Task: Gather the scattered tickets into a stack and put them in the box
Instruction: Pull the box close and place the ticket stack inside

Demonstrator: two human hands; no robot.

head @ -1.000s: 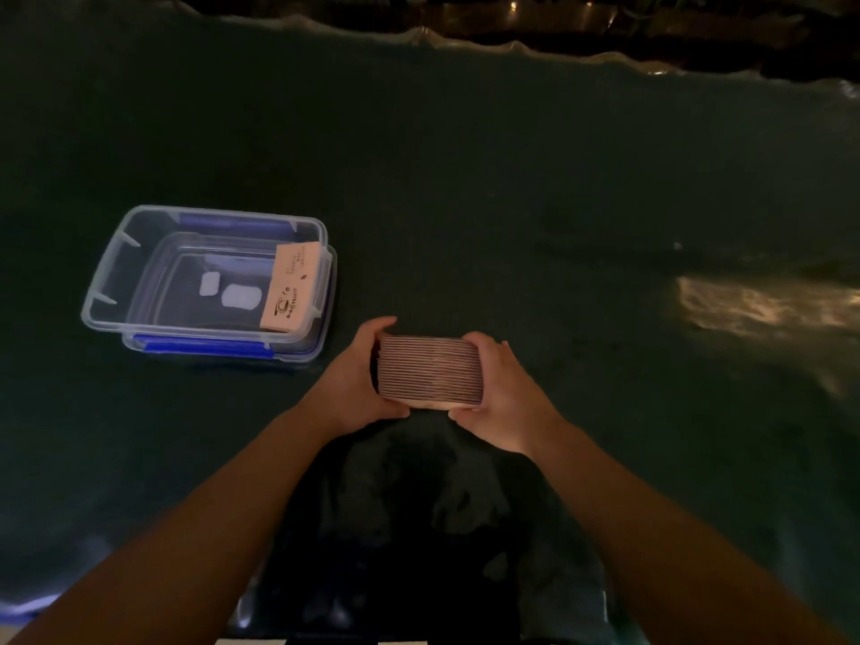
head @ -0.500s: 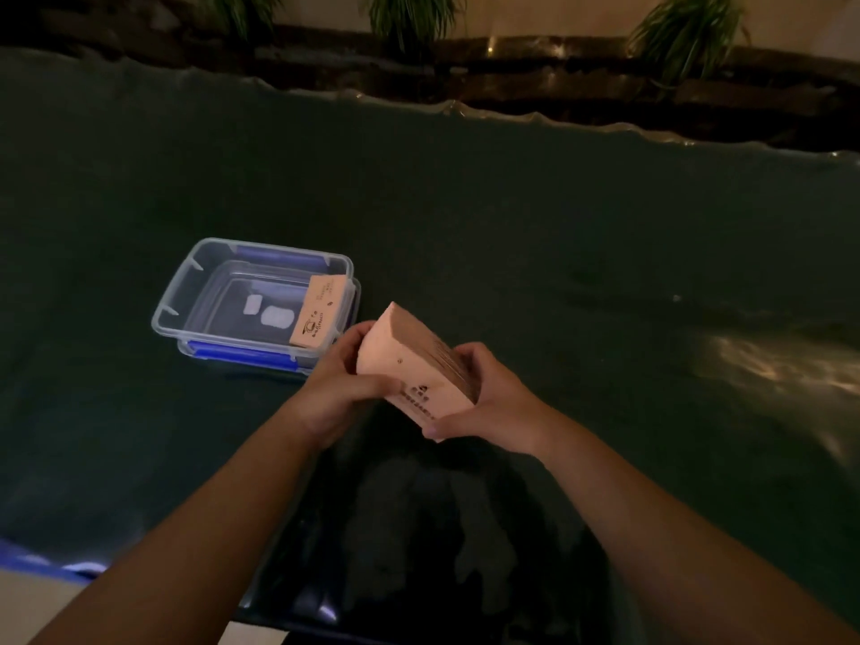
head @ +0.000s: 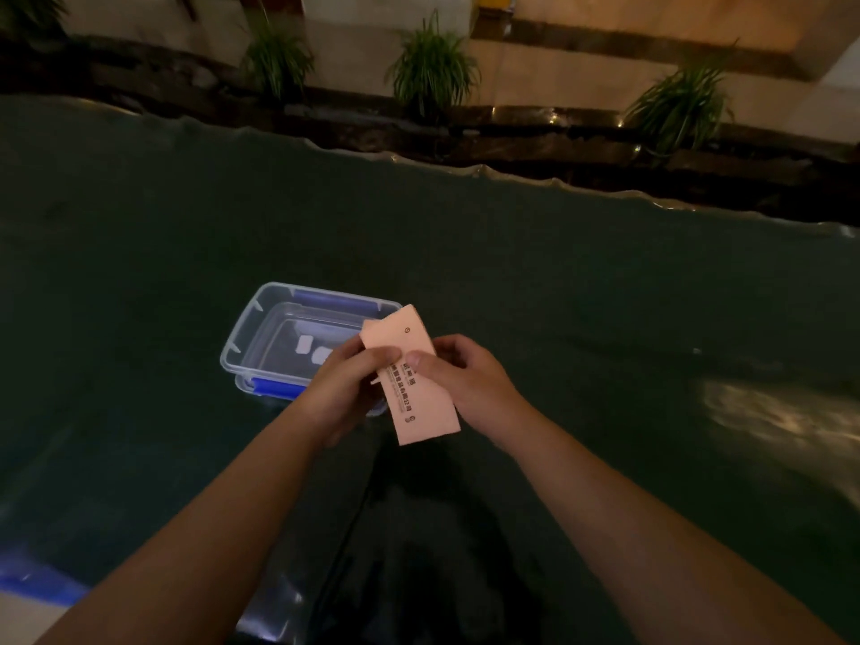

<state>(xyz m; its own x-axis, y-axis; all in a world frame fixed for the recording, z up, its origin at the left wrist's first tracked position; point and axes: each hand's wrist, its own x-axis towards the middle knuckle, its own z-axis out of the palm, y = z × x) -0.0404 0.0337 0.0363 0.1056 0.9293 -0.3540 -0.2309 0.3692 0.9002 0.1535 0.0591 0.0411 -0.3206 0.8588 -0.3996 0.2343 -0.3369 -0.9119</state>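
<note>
A stack of pale pink tickets with dark print is held above the table, its flat face turned toward me. My left hand grips its left edge, thumb across the face. On the right edge, my right hand holds it with the thumb on the print. Just behind and left of the hands sits a clear plastic box with blue clips, open at the top. The hands and stack hide its right end, so the single ticket seen there earlier is out of sight.
A dark green cloth covers the table. Beyond its far edge runs a dark ledge with several potted plants. A blue object shows at the lower left edge.
The stack was turned from edge-on to face-up toward me and lifted in front of the box's right end. The camera tilted up, bringing the plants into view.
</note>
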